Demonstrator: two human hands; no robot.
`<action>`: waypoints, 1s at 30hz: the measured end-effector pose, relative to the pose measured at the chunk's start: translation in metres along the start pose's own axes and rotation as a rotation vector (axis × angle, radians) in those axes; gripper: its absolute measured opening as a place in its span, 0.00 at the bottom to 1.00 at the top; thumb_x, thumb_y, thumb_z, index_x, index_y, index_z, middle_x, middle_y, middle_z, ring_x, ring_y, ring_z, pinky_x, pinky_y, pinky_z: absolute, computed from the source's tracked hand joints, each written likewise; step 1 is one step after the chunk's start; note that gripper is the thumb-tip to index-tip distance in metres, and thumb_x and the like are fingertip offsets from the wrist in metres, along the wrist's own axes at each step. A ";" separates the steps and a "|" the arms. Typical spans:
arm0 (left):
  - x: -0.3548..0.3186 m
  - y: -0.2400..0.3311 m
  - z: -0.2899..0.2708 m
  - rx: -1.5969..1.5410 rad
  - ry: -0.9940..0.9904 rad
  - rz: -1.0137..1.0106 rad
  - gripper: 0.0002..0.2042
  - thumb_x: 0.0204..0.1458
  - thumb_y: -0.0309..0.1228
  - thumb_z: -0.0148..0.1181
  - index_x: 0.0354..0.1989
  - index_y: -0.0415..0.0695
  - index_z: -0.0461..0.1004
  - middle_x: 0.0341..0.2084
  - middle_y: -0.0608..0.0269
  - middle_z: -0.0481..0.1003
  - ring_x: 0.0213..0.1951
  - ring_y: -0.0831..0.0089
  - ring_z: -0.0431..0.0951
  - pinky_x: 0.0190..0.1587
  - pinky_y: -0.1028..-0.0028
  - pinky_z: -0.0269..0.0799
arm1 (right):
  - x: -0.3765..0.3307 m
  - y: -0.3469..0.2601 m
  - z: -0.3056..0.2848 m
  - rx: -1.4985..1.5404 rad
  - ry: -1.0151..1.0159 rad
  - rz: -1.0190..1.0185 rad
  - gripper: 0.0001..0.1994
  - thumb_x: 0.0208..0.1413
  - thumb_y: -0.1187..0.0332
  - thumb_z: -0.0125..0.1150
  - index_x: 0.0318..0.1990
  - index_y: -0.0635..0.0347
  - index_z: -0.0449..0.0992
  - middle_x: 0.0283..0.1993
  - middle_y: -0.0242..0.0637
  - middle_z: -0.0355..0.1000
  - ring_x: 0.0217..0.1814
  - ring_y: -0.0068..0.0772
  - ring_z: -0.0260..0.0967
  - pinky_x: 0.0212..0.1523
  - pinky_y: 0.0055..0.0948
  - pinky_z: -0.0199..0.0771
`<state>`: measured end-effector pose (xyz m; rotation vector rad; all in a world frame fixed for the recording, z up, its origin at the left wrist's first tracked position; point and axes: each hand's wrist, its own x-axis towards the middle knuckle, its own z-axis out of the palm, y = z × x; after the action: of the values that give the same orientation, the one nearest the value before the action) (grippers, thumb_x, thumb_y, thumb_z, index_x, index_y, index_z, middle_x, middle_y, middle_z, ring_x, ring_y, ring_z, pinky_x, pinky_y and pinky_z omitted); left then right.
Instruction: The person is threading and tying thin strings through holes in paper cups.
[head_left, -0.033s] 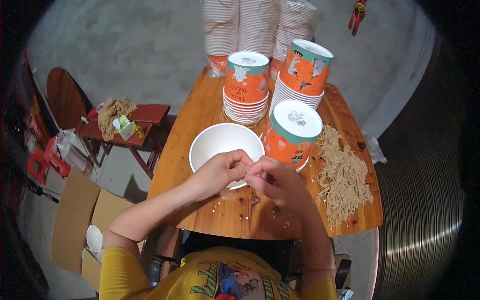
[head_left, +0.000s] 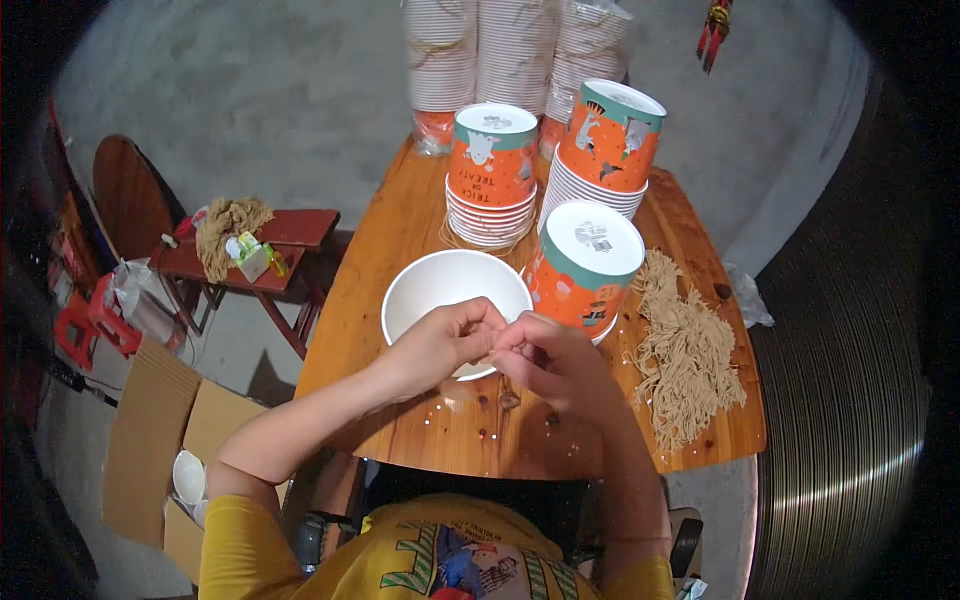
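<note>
Head view: a worker's two bare hands meet above a wooden table (head_left: 560,445), which spreads beneath and beyond them. Well to the left of the hands stands a low red bench (head_left: 300,230), bearing a second heap of tan strands (head_left: 228,230). Far beyond the hands, at the back of the table, rise tall plastic-wrapped stacks of white-rimmed tubs (head_left: 515,50). To the left of the left forearm, below table height, lies an open cardboard box (head_left: 150,440) with white tubs inside. Beyond the hands, two stacks of inverted orange tubs stand mouth down, one straight ahead (head_left: 492,170), the other farther right (head_left: 612,135). Just beyond the right hand sits a nearer inverted orange tub (head_left: 590,240) with a green band. Immediately beyond the left hand is the white-lined tub (head_left: 440,285), mouth upward, its near rim partly hidden by the fingers. To the right of the right hand lies a loose bundle of tan cord (head_left: 690,360). The left hand (head_left: 440,345) and right hand (head_left: 550,362) touch at bent fingertips, thumbs drawn in; whether they grip anything cannot be told. Small white specks (head_left: 428,422) dot the wood nearer the body than the hands.
</note>
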<state>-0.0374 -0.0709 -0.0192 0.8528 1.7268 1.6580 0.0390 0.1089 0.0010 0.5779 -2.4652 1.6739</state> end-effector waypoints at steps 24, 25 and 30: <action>0.007 0.001 -0.002 0.086 -0.133 -0.069 0.11 0.58 0.31 0.55 0.45 0.38 0.71 0.27 0.72 0.70 0.29 0.85 0.66 0.35 0.81 0.66 | 0.017 0.014 -0.006 -0.212 0.135 0.067 0.10 0.51 0.66 0.64 0.29 0.63 0.72 0.24 0.31 0.68 0.26 0.19 0.64 0.25 0.22 0.65; 0.008 0.000 -0.004 0.046 -0.165 -0.098 0.10 0.57 0.30 0.55 0.43 0.37 0.71 0.26 0.72 0.70 0.28 0.84 0.67 0.35 0.81 0.66 | 0.015 0.022 -0.006 -0.188 0.152 0.127 0.10 0.50 0.66 0.64 0.30 0.63 0.72 0.23 0.32 0.68 0.25 0.19 0.65 0.25 0.21 0.65; 0.010 0.005 -0.004 -0.052 -0.202 -0.219 0.06 0.56 0.27 0.55 0.38 0.37 0.71 0.26 0.70 0.70 0.27 0.84 0.66 0.31 0.82 0.64 | 0.009 0.027 -0.002 -0.145 0.184 0.301 0.10 0.51 0.65 0.64 0.30 0.62 0.72 0.21 0.30 0.68 0.25 0.18 0.64 0.25 0.20 0.65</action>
<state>-0.0467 -0.0651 -0.0140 0.7498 1.5717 1.4156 0.0203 0.1173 -0.0185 0.0348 -2.6057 1.5386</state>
